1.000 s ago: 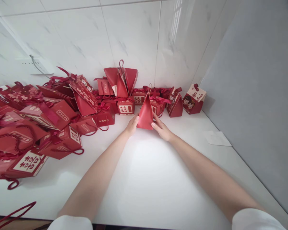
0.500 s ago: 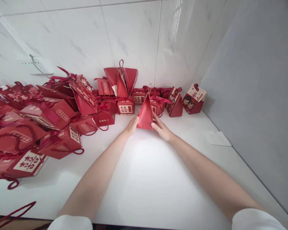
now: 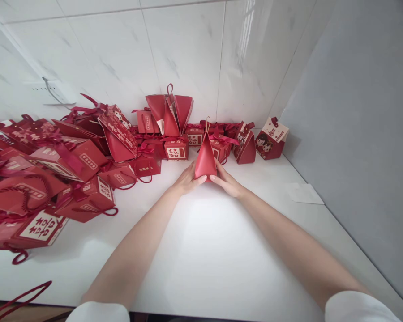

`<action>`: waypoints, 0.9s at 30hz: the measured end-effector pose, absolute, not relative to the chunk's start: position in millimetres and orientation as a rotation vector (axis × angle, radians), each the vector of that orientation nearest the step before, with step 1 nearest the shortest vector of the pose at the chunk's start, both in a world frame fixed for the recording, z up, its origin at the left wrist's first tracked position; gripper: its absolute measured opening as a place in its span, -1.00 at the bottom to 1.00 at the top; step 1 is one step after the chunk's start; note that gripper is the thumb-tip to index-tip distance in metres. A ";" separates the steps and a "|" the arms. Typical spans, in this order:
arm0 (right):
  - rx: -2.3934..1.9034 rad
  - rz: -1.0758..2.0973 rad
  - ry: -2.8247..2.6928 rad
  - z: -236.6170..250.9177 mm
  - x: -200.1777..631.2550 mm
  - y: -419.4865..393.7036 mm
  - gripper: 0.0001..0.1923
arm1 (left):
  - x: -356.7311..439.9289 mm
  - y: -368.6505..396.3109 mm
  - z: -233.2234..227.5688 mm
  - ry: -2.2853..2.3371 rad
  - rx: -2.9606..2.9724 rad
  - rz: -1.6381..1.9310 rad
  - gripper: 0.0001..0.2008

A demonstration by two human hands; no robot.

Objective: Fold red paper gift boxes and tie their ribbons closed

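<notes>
A red triangular gift box [image 3: 206, 158] with a thin loop at its peak stands upright between my hands on the white table [image 3: 201, 250]. My left hand [image 3: 187, 180] grips its left side, the thumb lying across the lower front. From the right, my right hand [image 3: 226, 180] holds the opposite side, its thumb also at the lower front edge. Fingers of both hands are partly hidden behind the box. Just behind it sit small red boxes with ribbons, among them a square box with a cream label [image 3: 176, 149].
A heap of red gift boxes [image 3: 83, 197] with ribbons and cord handles covers the left side. Folded red card pieces [image 3: 169, 112] rest on the back row. Two decorated boxes, one cream-topped [image 3: 272, 138], stand back right. A white paper [image 3: 305, 193] lies near the grey panel [image 3: 362, 134].
My left hand has shifted right, its thumb moving onto the box's lower front. The box has turned and moved slightly to the right. My right thumb has slid a little inward.
</notes>
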State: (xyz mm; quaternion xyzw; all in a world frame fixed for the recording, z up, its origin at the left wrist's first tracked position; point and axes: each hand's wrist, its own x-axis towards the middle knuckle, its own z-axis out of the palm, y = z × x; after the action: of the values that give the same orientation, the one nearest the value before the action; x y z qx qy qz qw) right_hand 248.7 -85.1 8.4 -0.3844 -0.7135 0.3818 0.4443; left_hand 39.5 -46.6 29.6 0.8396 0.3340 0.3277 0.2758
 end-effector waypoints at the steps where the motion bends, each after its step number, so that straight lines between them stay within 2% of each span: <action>1: -0.957 0.949 -1.765 8.1 248.4 -84.8 -0.09 | 38.9 -46.8 29.7 0.888 2.278 0.870 -0.17; 7: -0.961 1.016 -1.688 3.6 247.3 -81.4 -0.12 | 36.3 -46.6 30.4 0.741 2.330 0.832 -0.11; 16: -0.769 1.098 -1.753 8.6 254.5 -80.4 -0.12 | 39.0 -46.1 26.7 0.839 2.452 0.826 -0.08; 27: -0.797 1.117 -1.695 6.2 251.0 -76.7 -0.12 | 39.6 -45.2 25.1 0.862 2.431 0.841 -0.08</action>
State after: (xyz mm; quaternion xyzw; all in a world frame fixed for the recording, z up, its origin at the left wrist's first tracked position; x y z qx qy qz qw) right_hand 251.0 -76.7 6.2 -0.3242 -0.6893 0.4541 0.4621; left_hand 39.6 -45.2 25.1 0.8756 0.3104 0.3028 0.2129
